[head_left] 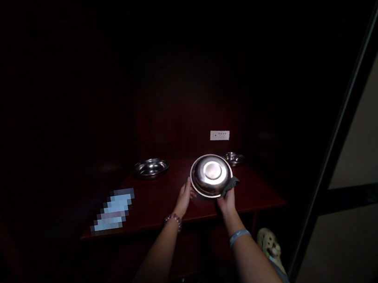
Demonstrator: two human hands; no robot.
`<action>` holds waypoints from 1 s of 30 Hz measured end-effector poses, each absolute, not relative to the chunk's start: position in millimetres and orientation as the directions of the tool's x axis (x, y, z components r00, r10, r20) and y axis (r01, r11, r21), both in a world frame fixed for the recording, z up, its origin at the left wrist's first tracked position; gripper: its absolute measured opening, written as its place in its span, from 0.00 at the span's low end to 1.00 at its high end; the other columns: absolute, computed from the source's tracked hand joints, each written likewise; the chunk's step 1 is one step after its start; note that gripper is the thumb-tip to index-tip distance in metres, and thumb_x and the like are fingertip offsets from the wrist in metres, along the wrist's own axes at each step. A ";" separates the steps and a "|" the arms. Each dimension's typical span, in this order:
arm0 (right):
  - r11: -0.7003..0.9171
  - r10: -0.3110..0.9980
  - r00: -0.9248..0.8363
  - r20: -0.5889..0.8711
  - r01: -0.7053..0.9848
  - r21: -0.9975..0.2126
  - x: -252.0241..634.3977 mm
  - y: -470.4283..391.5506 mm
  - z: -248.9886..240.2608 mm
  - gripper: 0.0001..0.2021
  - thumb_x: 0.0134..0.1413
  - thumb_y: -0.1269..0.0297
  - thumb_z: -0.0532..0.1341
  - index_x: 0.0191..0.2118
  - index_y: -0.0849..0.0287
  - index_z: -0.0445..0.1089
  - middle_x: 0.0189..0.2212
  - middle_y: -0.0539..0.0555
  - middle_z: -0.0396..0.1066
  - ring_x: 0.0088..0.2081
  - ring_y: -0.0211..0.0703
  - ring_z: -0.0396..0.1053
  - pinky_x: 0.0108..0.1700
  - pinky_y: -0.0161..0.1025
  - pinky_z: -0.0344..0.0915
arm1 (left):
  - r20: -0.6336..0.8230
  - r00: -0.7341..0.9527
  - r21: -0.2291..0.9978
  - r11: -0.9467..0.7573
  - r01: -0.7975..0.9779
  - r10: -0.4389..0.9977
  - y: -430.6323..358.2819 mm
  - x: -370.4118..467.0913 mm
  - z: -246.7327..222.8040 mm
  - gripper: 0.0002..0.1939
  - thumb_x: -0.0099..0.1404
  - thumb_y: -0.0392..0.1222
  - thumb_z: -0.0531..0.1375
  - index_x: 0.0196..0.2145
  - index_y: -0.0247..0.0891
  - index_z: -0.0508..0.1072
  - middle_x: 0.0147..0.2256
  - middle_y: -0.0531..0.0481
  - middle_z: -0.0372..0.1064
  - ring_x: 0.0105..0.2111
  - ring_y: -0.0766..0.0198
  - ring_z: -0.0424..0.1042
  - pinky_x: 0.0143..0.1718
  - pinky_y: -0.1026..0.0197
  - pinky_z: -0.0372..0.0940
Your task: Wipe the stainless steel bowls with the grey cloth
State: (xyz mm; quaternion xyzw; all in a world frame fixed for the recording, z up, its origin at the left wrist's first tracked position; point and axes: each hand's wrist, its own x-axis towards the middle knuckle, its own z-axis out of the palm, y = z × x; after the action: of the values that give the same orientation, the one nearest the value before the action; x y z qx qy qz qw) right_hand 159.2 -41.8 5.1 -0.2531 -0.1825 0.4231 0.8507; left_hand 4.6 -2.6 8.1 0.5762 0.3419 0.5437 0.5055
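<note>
A shiny stainless-steel bowl (212, 180) is tilted with its round base facing me, above the dark red tabletop (170, 209). My left hand (184, 197) is closed on the left rim of the bowl, thumb along its edge. At the lower right rim, my right hand (227, 198) presses a dark cloth (230, 185) against the bowl; its fingers are mostly hidden behind the cloth and bowl. Behind and to the left stands a wide metal dish (151, 168). Partly behind the held bowl, a smaller metal bowl (235, 159) sits at the back right.
On the tabletop's left lies a blurred-out pale blue rectangle (114, 210). A white socket panel (219, 135) is on the back wall. Below right of the table edge shows a foot in a pale clog (268, 242). A dark-framed panel (362, 98) slants along the right side. Surroundings are very dark.
</note>
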 end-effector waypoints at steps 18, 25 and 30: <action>0.447 0.870 0.483 0.100 -0.685 -0.576 149.5 -41.7 6.0 0.19 0.63 0.50 0.51 0.44 0.56 0.73 0.41 0.50 0.78 0.44 0.37 0.75 0.50 0.39 0.70 | 0.356 0.088 0.918 -0.330 -0.222 0.931 3.7 1.5 3.5 0.28 0.59 0.67 0.56 0.23 0.37 0.68 0.19 0.54 0.65 0.20 0.67 0.63 0.25 0.63 0.57; 0.380 0.900 0.431 0.062 -0.708 -0.595 147.8 -41.5 7.4 0.22 0.61 0.47 0.53 0.46 0.58 0.73 0.42 0.52 0.79 0.44 0.38 0.76 0.49 0.39 0.71 | 0.292 -0.057 0.907 -0.295 -0.301 0.955 6.5 -2.1 1.9 0.30 0.58 0.68 0.56 0.32 0.35 0.76 0.27 0.48 0.74 0.28 0.63 0.70 0.32 0.61 0.64; 0.405 0.864 0.500 0.062 -0.616 -0.675 159.8 -36.4 0.9 0.25 0.57 0.45 0.56 0.48 0.62 0.73 0.43 0.56 0.78 0.42 0.43 0.76 0.47 0.41 0.72 | 0.274 -0.035 0.910 -0.270 -0.314 0.961 6.1 -2.4 2.9 0.32 0.58 0.68 0.57 0.37 0.32 0.77 0.37 0.40 0.78 0.43 0.52 0.75 0.49 0.52 0.65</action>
State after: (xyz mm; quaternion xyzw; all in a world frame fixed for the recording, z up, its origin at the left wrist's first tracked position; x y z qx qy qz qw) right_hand 159.8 -36.4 0.9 -0.2999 -0.2065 0.4555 0.8123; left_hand -2.4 6.1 2.9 0.4808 0.3366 0.6356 0.5015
